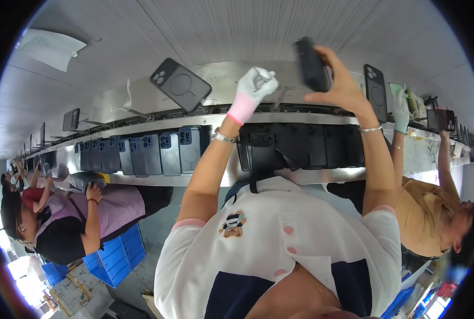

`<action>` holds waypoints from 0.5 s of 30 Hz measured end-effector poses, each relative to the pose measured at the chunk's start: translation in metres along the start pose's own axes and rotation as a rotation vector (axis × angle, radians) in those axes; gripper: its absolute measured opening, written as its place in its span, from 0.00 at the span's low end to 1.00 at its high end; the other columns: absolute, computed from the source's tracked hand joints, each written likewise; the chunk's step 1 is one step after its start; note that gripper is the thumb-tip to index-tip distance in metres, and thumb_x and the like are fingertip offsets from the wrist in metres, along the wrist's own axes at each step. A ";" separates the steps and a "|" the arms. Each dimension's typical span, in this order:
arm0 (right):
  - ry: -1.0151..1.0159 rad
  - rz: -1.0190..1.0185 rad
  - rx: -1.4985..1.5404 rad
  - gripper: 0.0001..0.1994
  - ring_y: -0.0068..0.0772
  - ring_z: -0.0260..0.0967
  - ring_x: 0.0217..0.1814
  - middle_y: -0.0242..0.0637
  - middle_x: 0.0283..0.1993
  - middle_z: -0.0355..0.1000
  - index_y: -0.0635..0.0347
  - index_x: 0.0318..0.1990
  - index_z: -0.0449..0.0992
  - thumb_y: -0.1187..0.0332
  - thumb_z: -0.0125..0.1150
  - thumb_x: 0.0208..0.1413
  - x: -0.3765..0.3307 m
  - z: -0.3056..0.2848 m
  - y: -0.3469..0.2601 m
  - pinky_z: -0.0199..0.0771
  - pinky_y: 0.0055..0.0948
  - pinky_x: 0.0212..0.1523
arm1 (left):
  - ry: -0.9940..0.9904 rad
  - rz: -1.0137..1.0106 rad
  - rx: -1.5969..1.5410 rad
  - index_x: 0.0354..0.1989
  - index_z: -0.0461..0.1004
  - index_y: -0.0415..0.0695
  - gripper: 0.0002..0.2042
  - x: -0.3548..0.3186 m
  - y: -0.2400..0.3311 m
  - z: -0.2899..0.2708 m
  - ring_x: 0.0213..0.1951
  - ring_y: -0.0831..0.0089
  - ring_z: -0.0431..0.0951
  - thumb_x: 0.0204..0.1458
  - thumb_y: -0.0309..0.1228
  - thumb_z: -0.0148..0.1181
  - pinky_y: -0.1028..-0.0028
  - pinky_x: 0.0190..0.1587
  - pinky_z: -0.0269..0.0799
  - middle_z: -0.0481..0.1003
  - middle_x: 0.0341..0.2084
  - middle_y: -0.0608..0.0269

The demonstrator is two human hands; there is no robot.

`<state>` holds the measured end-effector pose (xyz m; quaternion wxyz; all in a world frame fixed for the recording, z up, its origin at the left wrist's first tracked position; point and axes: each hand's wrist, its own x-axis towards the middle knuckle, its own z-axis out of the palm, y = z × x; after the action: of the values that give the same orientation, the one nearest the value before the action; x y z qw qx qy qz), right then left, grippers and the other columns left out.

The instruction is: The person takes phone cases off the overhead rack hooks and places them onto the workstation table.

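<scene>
My right hand (pixel 346 87), bare, grips a black phone case (pixel 311 65) by its side, thumb below and fingers above. The case is tilted and slightly blurred. Left of it is my left hand (pixel 256 85) in a white glove with a pink cuff. Its fingers are curled together over the metal conveyor line, and whatever they may hold is hidden. A dark phone case (pixel 181 84) with a ring on its back sits on a holder to the left of the glove. Another dark case (pixel 375 91) stands on the line beyond my right wrist.
Along the near ledge stand a row of blue-grey phone cases (pixel 146 154) and a row of black cases (pixel 311 146). Co-workers sit on both sides; a gloved hand (pixel 401 109) reaches in at right. Blue crates (pixel 114 258) stand on the floor at left.
</scene>
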<state>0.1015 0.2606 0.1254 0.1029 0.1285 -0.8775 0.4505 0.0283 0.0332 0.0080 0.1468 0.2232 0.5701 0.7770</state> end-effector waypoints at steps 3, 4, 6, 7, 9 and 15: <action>-0.196 -0.038 -0.377 0.42 0.44 0.58 0.59 0.35 0.52 0.68 0.56 0.58 0.67 0.68 0.78 0.27 0.008 0.000 0.000 0.57 0.39 0.61 | -0.054 -0.002 0.115 0.42 0.69 0.40 0.14 0.013 -0.013 0.039 0.40 0.79 0.75 0.48 0.22 0.66 0.77 0.46 0.72 0.76 0.39 0.62; -0.190 -0.034 -0.389 0.42 0.44 0.58 0.59 0.35 0.52 0.68 0.56 0.58 0.67 0.68 0.78 0.27 0.009 -0.005 0.007 0.57 0.39 0.61 | -0.048 0.040 0.289 0.43 0.71 0.39 0.18 0.020 -0.015 0.052 0.38 0.79 0.76 0.43 0.22 0.69 0.77 0.43 0.74 0.77 0.37 0.65; -0.300 0.019 -0.549 0.42 0.44 0.59 0.57 0.35 0.53 0.68 0.57 0.57 0.67 0.69 0.78 0.25 0.004 -0.019 0.021 0.54 0.39 0.63 | -0.027 -0.014 0.301 0.45 0.72 0.40 0.21 0.031 -0.033 0.078 0.39 0.76 0.78 0.42 0.26 0.71 0.73 0.43 0.75 0.78 0.37 0.66; -0.347 0.066 -0.584 0.42 0.46 0.59 0.57 0.36 0.54 0.68 0.58 0.57 0.67 0.66 0.78 0.25 0.003 -0.029 0.024 0.55 0.39 0.62 | -0.021 -0.007 0.314 0.47 0.72 0.40 0.21 0.033 -0.042 0.087 0.41 0.76 0.78 0.43 0.27 0.71 0.73 0.46 0.75 0.78 0.38 0.65; -0.324 0.134 -0.560 0.43 0.47 0.59 0.57 0.37 0.55 0.68 0.58 0.57 0.67 0.64 0.78 0.25 -0.010 -0.058 0.039 0.55 0.40 0.62 | -0.037 0.004 0.311 0.49 0.72 0.40 0.22 0.033 -0.053 0.108 0.42 0.76 0.78 0.44 0.27 0.71 0.72 0.48 0.74 0.78 0.39 0.65; 0.142 0.204 -0.325 0.45 0.47 0.58 0.66 0.49 0.60 0.64 0.66 0.62 0.62 0.52 0.76 0.38 -0.046 -0.103 0.062 0.55 0.40 0.66 | -0.177 -0.359 -0.009 0.57 0.68 0.37 0.21 -0.051 -0.067 0.044 0.52 0.73 0.75 0.55 0.26 0.61 0.75 0.56 0.70 0.76 0.48 0.57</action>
<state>0.1320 0.3858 0.1232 0.1379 -0.0115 -0.9376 0.3191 0.0929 0.0651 -0.0536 0.3335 0.1846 0.5823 0.7181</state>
